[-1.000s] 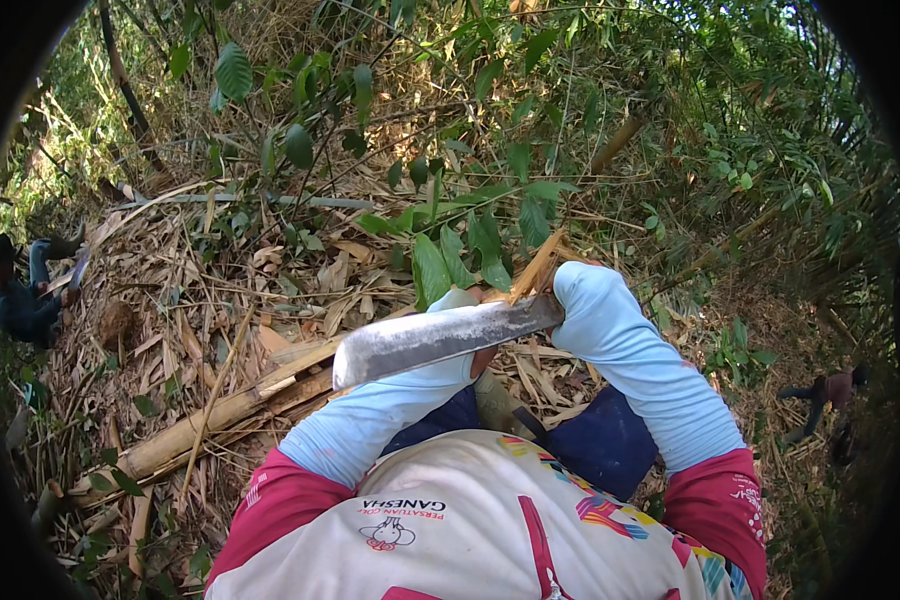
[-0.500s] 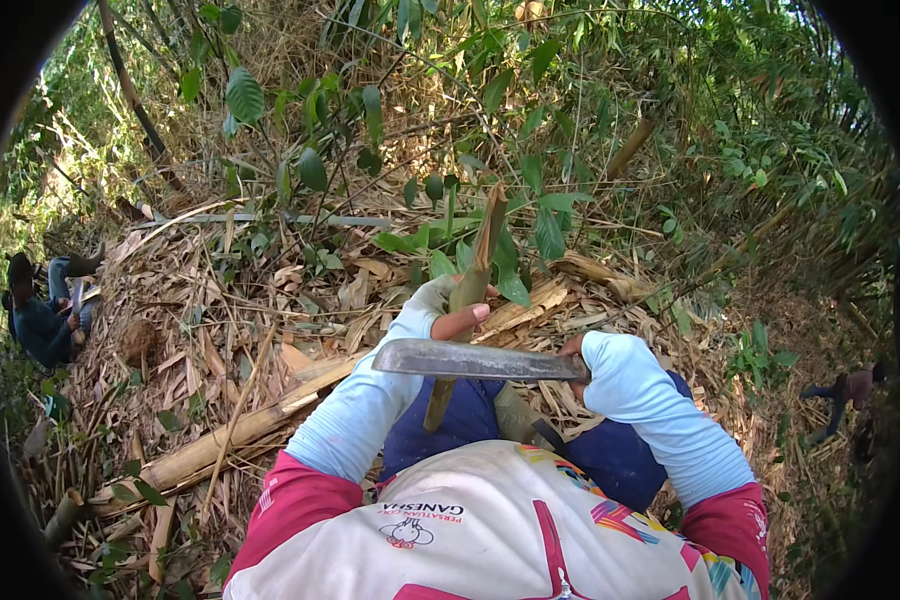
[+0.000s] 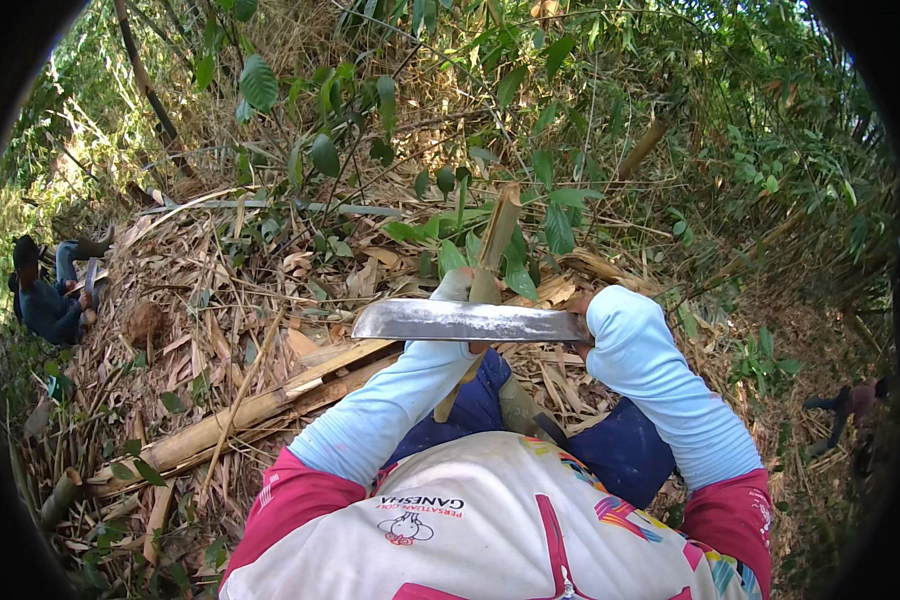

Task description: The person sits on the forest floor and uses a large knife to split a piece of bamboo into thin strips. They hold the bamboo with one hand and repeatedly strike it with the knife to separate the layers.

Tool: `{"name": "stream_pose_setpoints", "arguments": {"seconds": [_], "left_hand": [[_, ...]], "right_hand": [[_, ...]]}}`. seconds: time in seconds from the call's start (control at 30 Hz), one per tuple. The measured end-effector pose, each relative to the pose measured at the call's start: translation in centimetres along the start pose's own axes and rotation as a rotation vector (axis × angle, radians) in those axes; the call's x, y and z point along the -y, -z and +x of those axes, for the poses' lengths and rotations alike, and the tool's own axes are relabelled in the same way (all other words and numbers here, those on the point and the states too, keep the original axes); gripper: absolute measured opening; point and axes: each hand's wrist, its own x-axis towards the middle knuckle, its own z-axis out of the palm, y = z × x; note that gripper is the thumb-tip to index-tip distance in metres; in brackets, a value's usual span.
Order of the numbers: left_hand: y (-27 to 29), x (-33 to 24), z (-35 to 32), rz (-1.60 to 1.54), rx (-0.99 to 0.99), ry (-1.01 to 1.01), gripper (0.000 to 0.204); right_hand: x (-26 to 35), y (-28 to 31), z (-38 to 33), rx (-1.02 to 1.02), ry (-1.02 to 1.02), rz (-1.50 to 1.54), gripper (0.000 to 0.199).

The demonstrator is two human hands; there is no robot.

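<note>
My left hand [image 3: 452, 287], in a pale glove or sleeve end, grips a piece of split bamboo [image 3: 501, 226]. The bamboo stands slanted, its upper end pointing away from me and its lower end near my thighs. From the right, my right hand [image 3: 581, 306] is closed on the handle of a machete [image 3: 440, 320]. Its broad grey blade lies level across the view and points left. The blade passes over the bamboo and hides most of my left fingers. Whether blade and bamboo touch, I cannot tell.
Split bamboo poles [image 3: 240, 420] lie on dry leaves at left, with a cut stump [image 3: 62, 492] nearby. A leafy plant [image 3: 560, 215] grows just ahead. One person [image 3: 50, 305] sits far left; another [image 3: 855, 400] is partly visible far right. A long strip [image 3: 270, 206] lies beyond.
The machete has moved up and slightly left, now across the left hand. The bamboo's top has shifted a little right. Its far-end face is turned more toward view.
</note>
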Motion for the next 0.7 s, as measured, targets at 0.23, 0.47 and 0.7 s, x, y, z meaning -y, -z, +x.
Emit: {"name": "stream_pose_setpoints", "arguments": {"seconds": [0.23,0.47,0.7], "left_hand": [[-3.2,0.5,-2.0,0.351,0.146,-0.113,0.025],[-1.9,5.6,-0.8,-0.885,0.133,0.470,0.020],[-4.4,1.7,-3.4,-0.093,0.294,0.184,0.012]], "right_hand": [[1.6,2.5,-0.6,-0.057,0.098,-0.100,0.031],[2.3,3.0,-1.6,-0.073,0.187,-0.137,0.031],[2.1,3.0,-2.3,0.010,0.158,-0.018,0.023]]}}
